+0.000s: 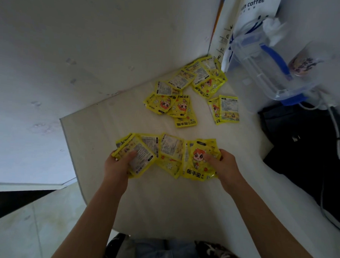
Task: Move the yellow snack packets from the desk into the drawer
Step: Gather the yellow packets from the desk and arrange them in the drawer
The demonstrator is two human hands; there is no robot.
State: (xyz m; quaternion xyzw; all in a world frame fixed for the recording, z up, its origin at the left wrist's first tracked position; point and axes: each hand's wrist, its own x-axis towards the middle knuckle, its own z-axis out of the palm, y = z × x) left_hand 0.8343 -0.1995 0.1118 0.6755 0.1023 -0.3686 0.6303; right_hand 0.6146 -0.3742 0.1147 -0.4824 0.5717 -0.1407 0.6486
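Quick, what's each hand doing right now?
Left hand: grips the left end of the row of yellow packets, thumb on top.
Right hand: grips the right end of that row, thumb on top.

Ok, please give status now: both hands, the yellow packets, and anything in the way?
Left hand and right hand each grip an end of the near packets. Far packets loose on desk. Drawer not in view. Nothing blocking.

Glossy yellow packets (169, 155); clear plastic jug (265, 68).
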